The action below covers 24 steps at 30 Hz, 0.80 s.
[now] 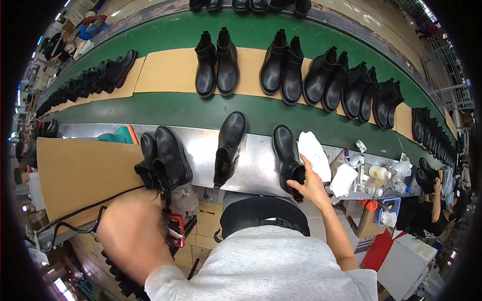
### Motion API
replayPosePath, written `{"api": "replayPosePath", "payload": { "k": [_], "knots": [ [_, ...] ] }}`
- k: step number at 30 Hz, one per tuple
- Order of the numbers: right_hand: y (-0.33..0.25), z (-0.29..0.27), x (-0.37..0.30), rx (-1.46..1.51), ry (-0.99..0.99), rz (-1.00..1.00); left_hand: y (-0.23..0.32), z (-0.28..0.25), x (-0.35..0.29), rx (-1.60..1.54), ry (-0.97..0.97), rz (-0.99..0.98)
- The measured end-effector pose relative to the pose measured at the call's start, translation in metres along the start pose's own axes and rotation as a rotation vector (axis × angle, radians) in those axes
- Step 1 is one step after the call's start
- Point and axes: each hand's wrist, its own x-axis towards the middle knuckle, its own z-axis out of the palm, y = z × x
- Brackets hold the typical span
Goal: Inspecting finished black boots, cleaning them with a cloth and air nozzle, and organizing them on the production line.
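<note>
My right hand (314,186) grips the shaft of a black leather ankle boot (287,145), its thumb by the opening and its fingers along the outer side. This boot lies on the metal ledge with its toe pointing away from me. To its left a second black boot (231,138) lies apart, also toe outward. My left hand (128,223) is smeared by motion at the lower left, below a pair of black boots (165,155); its fingers cannot be made out. White cloth (315,155) lies just right of the boot in my right hand.
Several pairs of black boots (273,65) stand on cardboard (168,72) along the green belt (165,108). A cardboard sheet (83,175) and black cable (75,228) are at left. Bottles (379,173) crowd the ledge at right. A co-worker (432,210) handles a boot at far right.
</note>
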Motion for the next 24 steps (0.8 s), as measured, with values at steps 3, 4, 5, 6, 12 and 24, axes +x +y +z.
{"api": "replayPosePath", "payload": {
  "k": [3,4,5,6,12,24],
  "knots": [
    [0.011,0.000,-0.001,0.009,0.138,-0.185,0.072,-0.052,-0.043,0.229,-1.432,1.408],
    [0.004,-0.005,-0.004,0.018,0.132,-0.084,0.078,-0.082,-0.090,0.777,-1.557,1.319],
    [-0.002,-0.006,-0.005,0.015,0.106,-0.018,0.075,-0.074,-0.091,0.788,-1.537,1.313],
    [0.009,-0.002,-0.001,0.015,0.101,-0.034,0.075,-0.054,-0.072,0.541,-1.298,1.431],
    [0.054,0.011,0.013,0.225,0.199,-0.124,0.049,-0.022,-0.036,-0.225,-0.636,1.697],
    [0.087,0.056,0.029,2.008,0.149,0.005,-0.248,0.074,-0.012,0.532,-0.079,-0.060]
  ]
}}
